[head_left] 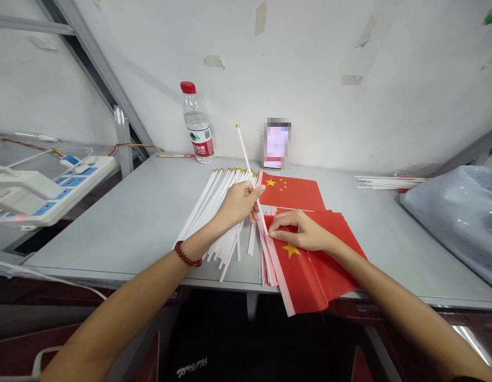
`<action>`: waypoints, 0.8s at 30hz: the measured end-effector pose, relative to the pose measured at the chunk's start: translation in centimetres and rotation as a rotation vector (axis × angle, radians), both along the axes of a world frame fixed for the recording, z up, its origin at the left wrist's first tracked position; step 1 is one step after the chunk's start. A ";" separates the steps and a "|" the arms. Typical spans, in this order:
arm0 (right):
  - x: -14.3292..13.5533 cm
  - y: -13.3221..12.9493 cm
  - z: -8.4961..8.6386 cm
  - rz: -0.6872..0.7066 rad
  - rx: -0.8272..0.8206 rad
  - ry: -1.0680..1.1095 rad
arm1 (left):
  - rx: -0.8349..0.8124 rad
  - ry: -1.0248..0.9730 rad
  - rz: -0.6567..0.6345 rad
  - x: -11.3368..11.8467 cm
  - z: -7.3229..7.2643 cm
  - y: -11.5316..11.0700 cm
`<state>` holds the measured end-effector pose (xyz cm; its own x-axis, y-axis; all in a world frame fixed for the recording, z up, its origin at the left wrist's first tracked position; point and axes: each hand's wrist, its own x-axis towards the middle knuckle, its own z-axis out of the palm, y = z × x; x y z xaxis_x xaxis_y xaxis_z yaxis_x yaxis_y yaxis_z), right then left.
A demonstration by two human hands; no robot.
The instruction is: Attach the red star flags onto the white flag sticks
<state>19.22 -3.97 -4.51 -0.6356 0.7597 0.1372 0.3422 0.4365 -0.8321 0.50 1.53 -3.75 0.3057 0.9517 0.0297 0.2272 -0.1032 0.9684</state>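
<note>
My left hand (242,202) is closed round a white flagpole (243,145) with a gold tip, held tilted. The pole's lower end meets the top of the white sleeve on a red flag (313,281) with yellow stars. At that corner, my right hand (295,229) pinches the flag, whose lower part hangs past the table's front edge. Beneath it lies a stack of flags (268,260), only its sleeve edges showing. Another red flag (299,191) lies flat behind my right hand. Under and beside my left hand, several white poles (206,204) with gold tips are spread out.
A water bottle (198,127) and a propped phone (276,144) stand against the wall. More white sticks (389,182) and a pale plastic bag (456,217) are on the right of the grey table (122,223). A power strip (66,191) with plugs sits at left.
</note>
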 end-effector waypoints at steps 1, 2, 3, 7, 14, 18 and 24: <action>0.0 0.0 0.0 0.001 -0.004 -0.001 | 0.009 -0.006 -0.016 0.0 0.1 -0.1; 0.0 0.0 0.0 0.001 -0.008 -0.001 | 0.018 -0.015 -0.031 0.0 0.2 -0.1; 0.0 -0.1 0.0 -0.001 -0.011 0.001 | 0.026 -0.028 -0.044 0.1 0.4 -0.2; 0.0 0.0 0.0 -0.005 -0.003 0.014 | 0.060 -0.095 -0.065 0.1 0.6 -0.4; 0.1 0.1 -0.1 0.006 -0.008 0.028 | 0.067 -0.134 -0.116 0.0 0.8 -0.2; 0.1 0.0 -0.1 -0.012 -0.019 0.030 | -0.035 -0.156 -0.169 -0.3 1.6 -0.2; 0.0 -0.2 -0.1 -0.029 -0.014 0.035 | -0.175 -0.234 -0.264 -1.3 2.0 0.4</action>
